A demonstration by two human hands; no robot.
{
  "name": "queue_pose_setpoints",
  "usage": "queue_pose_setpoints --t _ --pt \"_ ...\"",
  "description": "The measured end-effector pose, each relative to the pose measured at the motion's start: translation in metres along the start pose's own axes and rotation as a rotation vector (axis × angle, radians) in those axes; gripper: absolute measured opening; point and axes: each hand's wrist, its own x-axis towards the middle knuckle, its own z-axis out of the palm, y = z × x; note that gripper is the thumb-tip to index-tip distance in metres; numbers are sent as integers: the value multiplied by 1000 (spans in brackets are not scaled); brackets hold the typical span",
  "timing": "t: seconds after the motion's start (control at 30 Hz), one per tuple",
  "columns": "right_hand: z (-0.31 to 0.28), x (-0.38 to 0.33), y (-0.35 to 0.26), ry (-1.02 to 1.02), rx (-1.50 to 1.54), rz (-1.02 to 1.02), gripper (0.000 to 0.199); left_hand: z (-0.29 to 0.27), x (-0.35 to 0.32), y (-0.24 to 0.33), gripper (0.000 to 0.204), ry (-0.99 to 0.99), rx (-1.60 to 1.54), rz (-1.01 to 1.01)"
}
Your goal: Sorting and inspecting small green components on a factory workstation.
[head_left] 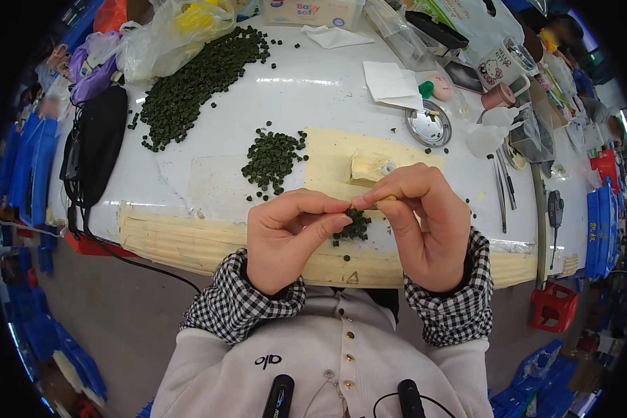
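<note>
White tabletop (292,90), crowded along far, left and right sides; open room mainly across the middle, between heaps and right-hand clutter. Near edge banded with pale yellow tape (167,235). Right margin tight: tweezers (500,198) lying near the edge, black handheld radio (556,209) farther right. Black pouch (104,139) along the left edge.

Containers: round silver dish (428,131), right of centre, small tan bit (432,112) at its far rim; white mug (496,67) at far right, contents unclear; clear plastic bag (150,52) at far left, something yellow (196,17) inside.

Right hand (428,230) pinching small yellowish piece (385,200) between thumb and forefinger, just beside dark green cluster (355,228) near the near edge. Left hand (283,237) with thumb and forefinger drawn close; whether gripping anything, cannot tell. More dark green pieces in middle heap (273,161) and larger far-left heap (188,97).
</note>
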Motion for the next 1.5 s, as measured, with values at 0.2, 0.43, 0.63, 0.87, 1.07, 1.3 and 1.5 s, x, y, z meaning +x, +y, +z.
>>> queue_pose_setpoints --t 0.2,0.43,0.63,0.87,1.07,1.3,1.5 --pt "1 0 3 23 46 -5 7 -1 0 0 15 1 5 -7" --pt "-8 3 14 299 -299 17 7 -2 -1 -1 15 9 30 -14" --pt "-9 10 19 139 -662 13 10 -1 -1 -2 16 29 -5 -19" --pt "-6 1 4 138 -549 31 18 -4 -2 -5 17 47 -7 60" --pt "6 -22 -15 -82 75 229 29 -5 -3 -4 18 34 62 136" --pt "15 -33 -8 -42 289 340 32 -6 -1 -5 18 -1 63 158" --pt "17 -36 -1 -66 100 187 35 -5 -2 -6 18 -26 -60 69"
